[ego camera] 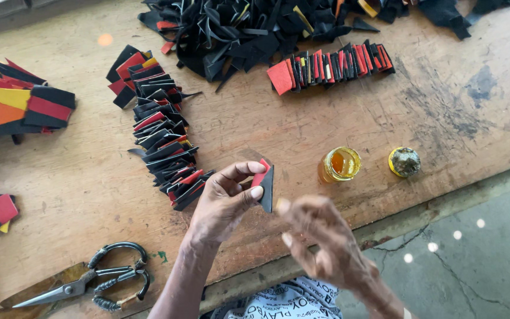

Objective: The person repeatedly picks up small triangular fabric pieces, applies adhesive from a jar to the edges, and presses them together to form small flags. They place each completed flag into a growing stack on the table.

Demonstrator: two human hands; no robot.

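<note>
A: What does the left hand (222, 204) have?

B: Its grip is pinched shut on a small folded piece (264, 184), black outside with red showing at the top. Thumb on the near face, forefinger curled over the upper edge.

A: Which way does the piece run?

B: It stands nearly upright, long axis pointing away from the person, held above the tabletop (326, 118) near its front edge.

A: And the right hand (320, 239)?

B: Blurred, just right of the piece and a little nearer the person. Its fingers are loosely curled; I cannot tell whether they hold anything. One fingertip is almost at the piece's lower edge, so the piece lies up and to the left of it. The left hand is plainly the nearer one, since it has the piece.

A: What lies around the piece?

B: Just left of it, a long row of stacked pieces (160, 139) runs away across the tabletop. To its right stand a small open jar (340, 163) of amber liquid and, beyond that, the jar's lid (404, 162). Farther back right is another row (332, 66), with a black scrap heap (249, 29) behind. Scissors (98, 280) lie well to the left, nearer the person.
</note>
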